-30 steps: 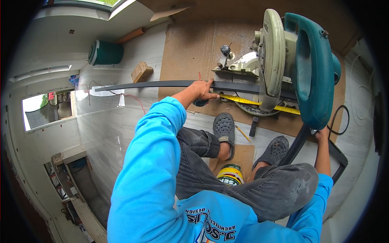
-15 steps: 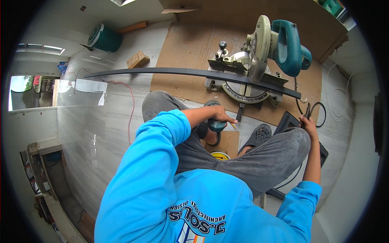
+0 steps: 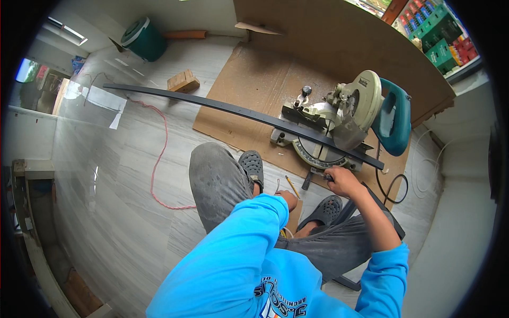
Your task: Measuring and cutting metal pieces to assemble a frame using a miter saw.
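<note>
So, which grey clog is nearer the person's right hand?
The right-foot clog: it shows just below the right hand, while the left-foot clog is farther left.

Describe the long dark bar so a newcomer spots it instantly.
Find the teal-handled saw on the brown cardboard. The bar lies across its base, running far left. Unlike the stubby wooden block beside it, the bar is slim, dark and far longer.

Teal-and-cream saw [image 3: 365, 99], dark grey bar [image 3: 233, 108]
</note>
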### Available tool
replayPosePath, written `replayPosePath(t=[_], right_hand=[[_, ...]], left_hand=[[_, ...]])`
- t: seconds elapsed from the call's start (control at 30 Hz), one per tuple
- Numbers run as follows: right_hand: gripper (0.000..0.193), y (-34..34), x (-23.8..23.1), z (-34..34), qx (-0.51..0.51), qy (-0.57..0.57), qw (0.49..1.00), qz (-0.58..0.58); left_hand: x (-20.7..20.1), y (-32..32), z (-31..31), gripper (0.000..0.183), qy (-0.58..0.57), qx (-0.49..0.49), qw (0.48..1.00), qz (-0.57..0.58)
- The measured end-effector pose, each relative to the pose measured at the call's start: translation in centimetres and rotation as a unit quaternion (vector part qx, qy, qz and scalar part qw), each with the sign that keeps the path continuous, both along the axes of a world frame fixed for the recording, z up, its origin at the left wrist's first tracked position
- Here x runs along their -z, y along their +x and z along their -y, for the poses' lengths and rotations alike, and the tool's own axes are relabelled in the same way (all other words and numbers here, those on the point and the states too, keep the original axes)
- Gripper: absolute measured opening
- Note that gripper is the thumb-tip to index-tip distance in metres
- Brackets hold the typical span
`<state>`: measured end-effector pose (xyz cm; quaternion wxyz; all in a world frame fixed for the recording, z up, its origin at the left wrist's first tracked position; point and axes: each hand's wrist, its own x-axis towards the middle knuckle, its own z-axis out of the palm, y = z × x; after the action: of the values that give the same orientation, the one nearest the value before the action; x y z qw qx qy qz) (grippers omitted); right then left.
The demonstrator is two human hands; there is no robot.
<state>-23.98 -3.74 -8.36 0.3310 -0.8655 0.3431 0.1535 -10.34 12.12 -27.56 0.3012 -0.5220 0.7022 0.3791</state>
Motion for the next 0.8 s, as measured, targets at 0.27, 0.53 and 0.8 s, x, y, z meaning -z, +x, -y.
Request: replayPosePath(t=[0.27, 0.53, 0.8], right_hand=[[0.042, 13.8, 11.8, 3.5, 0.109, -0.064, 0.99, 0.069], [0.078, 20.6, 13.0, 6.1, 0.031, -0.156, 0.986, 0.043], [0.047, 24.0, 14.8, 8.0, -0.052, -0.176, 0.983, -0.019]], left_hand=[[-15.4, 23.4, 13.6, 0.071, 0.298, 0.032, 0.949, 0.096], [0.7, 45.7, 10.4, 0.085, -0.073, -0.861, 0.429, -0.265], [6.8, 46.8, 13.0, 0.03, -0.181, -0.862, 0.116, -0.459]])
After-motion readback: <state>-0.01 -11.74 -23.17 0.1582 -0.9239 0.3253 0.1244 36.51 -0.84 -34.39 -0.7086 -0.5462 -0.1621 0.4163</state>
